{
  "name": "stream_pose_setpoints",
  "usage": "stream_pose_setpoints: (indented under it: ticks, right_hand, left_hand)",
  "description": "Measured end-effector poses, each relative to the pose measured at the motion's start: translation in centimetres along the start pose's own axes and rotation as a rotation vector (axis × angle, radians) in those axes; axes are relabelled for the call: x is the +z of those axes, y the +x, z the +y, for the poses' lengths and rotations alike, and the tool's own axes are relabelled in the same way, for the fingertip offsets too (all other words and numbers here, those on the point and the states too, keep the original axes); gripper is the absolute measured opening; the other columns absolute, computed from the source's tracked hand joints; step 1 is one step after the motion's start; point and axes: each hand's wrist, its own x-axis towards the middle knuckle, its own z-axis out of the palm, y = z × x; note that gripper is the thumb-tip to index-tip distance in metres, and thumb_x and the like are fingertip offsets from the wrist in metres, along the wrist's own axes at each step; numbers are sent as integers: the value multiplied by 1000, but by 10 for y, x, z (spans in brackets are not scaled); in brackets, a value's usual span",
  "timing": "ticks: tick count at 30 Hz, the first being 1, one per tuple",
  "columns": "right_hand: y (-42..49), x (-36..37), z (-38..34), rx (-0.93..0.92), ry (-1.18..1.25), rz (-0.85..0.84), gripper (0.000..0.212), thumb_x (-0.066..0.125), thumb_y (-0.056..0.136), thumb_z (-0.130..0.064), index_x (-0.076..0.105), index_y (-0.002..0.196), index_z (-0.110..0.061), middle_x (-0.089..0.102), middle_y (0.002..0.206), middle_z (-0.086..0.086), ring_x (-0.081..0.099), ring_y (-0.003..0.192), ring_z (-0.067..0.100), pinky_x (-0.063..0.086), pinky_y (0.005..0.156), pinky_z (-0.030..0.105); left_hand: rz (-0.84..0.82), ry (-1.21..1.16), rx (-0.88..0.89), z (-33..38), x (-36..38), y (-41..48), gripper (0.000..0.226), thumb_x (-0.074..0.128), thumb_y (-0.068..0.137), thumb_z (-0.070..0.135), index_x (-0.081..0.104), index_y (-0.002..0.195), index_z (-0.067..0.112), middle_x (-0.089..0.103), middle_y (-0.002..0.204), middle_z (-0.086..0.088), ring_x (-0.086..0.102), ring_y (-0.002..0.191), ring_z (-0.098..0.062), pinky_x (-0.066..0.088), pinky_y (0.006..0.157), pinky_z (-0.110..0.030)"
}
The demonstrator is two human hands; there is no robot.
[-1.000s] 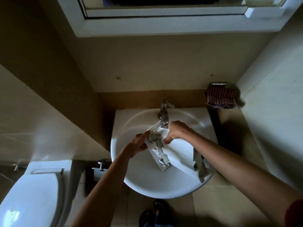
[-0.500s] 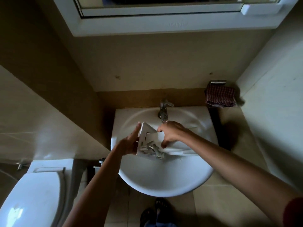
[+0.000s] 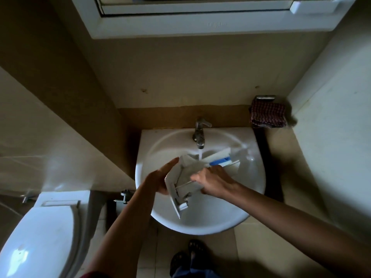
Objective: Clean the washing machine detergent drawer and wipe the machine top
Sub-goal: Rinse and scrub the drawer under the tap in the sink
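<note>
Detergent drawer point(image 3: 189, 164) is in the air over the sink point(image 3: 200, 227) bowl, tilted. Front panel sits near-left and low, far end is up under the tap point(image 3: 199, 133). Water point(image 3: 200, 154) is running and lands on the far end, beside the blue insert point(image 3: 219, 161).

Handling, my read:
- Hollow moulded plastic: light, stiff, with thin walls and dividers.
- It's under running water, so I expect it to be slick, more so if detergent film is left on it.
- The front panel and the small fittings at its near tip look like what would crack if it dropped on the ceramic.
- I'd hold it across the long side walls, or with a palm behind the front panel. I'd stay off the blue insert, which looks removable and could pop out.

Hands:
- Left hand point(image 3: 160, 180) is left of the drawer, fingers straight and together, flat against the outer face of the front panel, propping it.
- Right hand point(image 3: 213, 182) is on the near-right side, fingers curled over the side wall into the compartment, gripping it.
- The drawer sits between both hands and touches both. The water stream is just beyond the right hand's knuckles.

I judge this as the rinse step. Machine top is not in view. Checked cloth point(image 3: 268, 115) hangs far right of the sink, well apart from the hands.
</note>
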Motion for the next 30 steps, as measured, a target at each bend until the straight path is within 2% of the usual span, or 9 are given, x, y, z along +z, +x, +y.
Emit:
stream_pose_setpoints:
  ticks: [4, 8, 10, 14, 17, 19, 21, 25, 30]
  right_hand:
    - [-9, 14, 7, -116, -68, 119, 27, 64, 73, -16, 63, 100, -18, 66, 83, 5, 63, 82, 26, 46, 64, 31]
    - [-19, 30, 20, -186, -62, 225, 30, 86, 51, -27, 69, 75, -24, 60, 59, -6, 61, 55, 16, 47, 48, 19]
    - [-22, 45, 27, -222, -60, 277, 28, 86, 54, -28, 69, 76, -25, 60, 60, -8, 60, 55, 15, 47, 49, 20]
    - [-26, 65, 38, -249, -57, 290, 26, 81, 64, -22, 71, 88, -24, 68, 72, -7, 64, 65, 16, 51, 53, 23]
    - [-27, 74, 45, -257, 67, 161, 27, 75, 73, -19, 69, 99, -16, 70, 92, 3, 66, 81, 23, 54, 63, 30]
    - [-26, 73, 52, -164, 227, 34, 29, 66, 84, -32, 65, 109, -18, 65, 103, 2, 62, 90, 20, 49, 70, 28]
    - [-23, 67, 58, -72, 396, 34, 25, 61, 89, -37, 65, 107, -19, 65, 100, -2, 60, 85, 11, 44, 70, 23]
    - [1, 49, 68, 297, 884, 265, 11, 58, 93, -10, 69, 97, -10, 71, 89, 6, 62, 75, 5, 48, 69, 10]
    - [42, 33, 76, 678, 1516, 327, 19, 46, 96, 2, 60, 108, 10, 65, 95, 17, 64, 79, 19, 56, 75, 26]
  left_hand:
    - [67, 22, 79, -3, 5, -3, 54, 61, 77, 54, 64, 104, 7, 73, 85, -18, 71, 72, -32, 58, 65, -41]
    - [137, -23, 105, -11, 8, 2, 53, 64, 79, 44, 60, 115, 5, 62, 107, -19, 60, 96, -34, 49, 91, -47]
    - [203, -17, 140, -19, 11, 7, 43, 66, 78, 39, 58, 104, 5, 57, 97, -17, 56, 90, -32, 48, 89, -44]
    - [290, -8, 218, -34, 20, 15, 26, 65, 79, 32, 56, 83, 8, 54, 72, -10, 56, 64, -24, 53, 55, -30]
    - [342, -1, 291, -43, 21, 21, 24, 66, 78, 29, 57, 86, 8, 55, 76, -9, 57, 64, -24, 53, 55, -30]
    - [363, 9, 321, -44, 22, 23, 24, 68, 78, 27, 57, 89, 9, 54, 79, -9, 56, 67, -24, 52, 59, -31]
    - [375, 24, 341, -44, 21, 23, 23, 67, 78, 26, 57, 89, 9, 54, 80, -9, 55, 68, -24, 51, 62, -31]
    - [388, 46, 363, -43, 19, 23, 21, 66, 80, 27, 57, 89, 10, 54, 83, -9, 55, 72, -25, 50, 66, -33]
    - [409, 84, 400, -35, 11, 23, 27, 68, 81, 27, 60, 97, 7, 57, 92, -14, 57, 83, -29, 52, 82, -41]
